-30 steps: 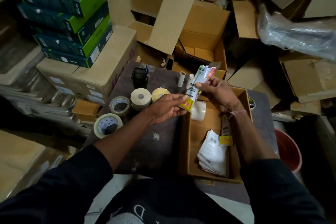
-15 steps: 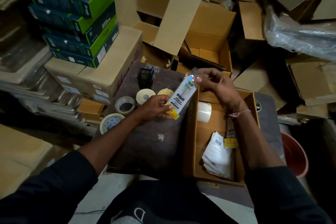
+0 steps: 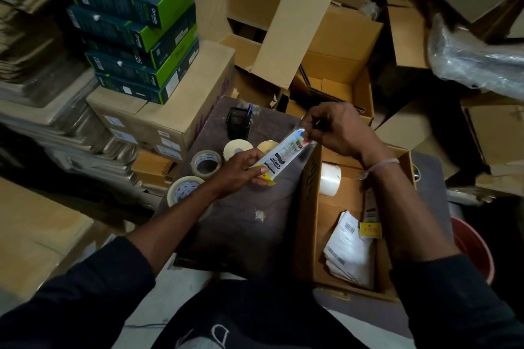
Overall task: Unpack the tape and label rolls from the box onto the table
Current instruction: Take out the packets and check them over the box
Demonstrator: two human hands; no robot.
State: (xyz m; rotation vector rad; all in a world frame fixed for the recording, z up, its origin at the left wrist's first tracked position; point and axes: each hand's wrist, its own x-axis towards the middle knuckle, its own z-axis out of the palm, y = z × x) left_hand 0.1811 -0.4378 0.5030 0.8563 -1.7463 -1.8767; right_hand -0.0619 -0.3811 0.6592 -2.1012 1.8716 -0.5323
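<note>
A white plastic pen packet hangs tilted over the dark table, just left of the open cardboard box. My left hand grips its lower yellow end and my right hand pinches its upper end. Two clear tape rolls lie on the table's left side. Behind my left hand stand a white label roll and a yellowish roll, both partly hidden. One white label roll lies inside the box, with folded papers and a yellow-tagged item.
A black pen holder stands at the table's far edge. Green and dark boxes are stacked on a carton to the left. Open cartons crowd behind. A red bucket is on the right, and plastic wrap at the far right.
Both hands have carried the pen packet leftward, from over the box to above the table, and tilted it flatter. The rolls have not moved.
</note>
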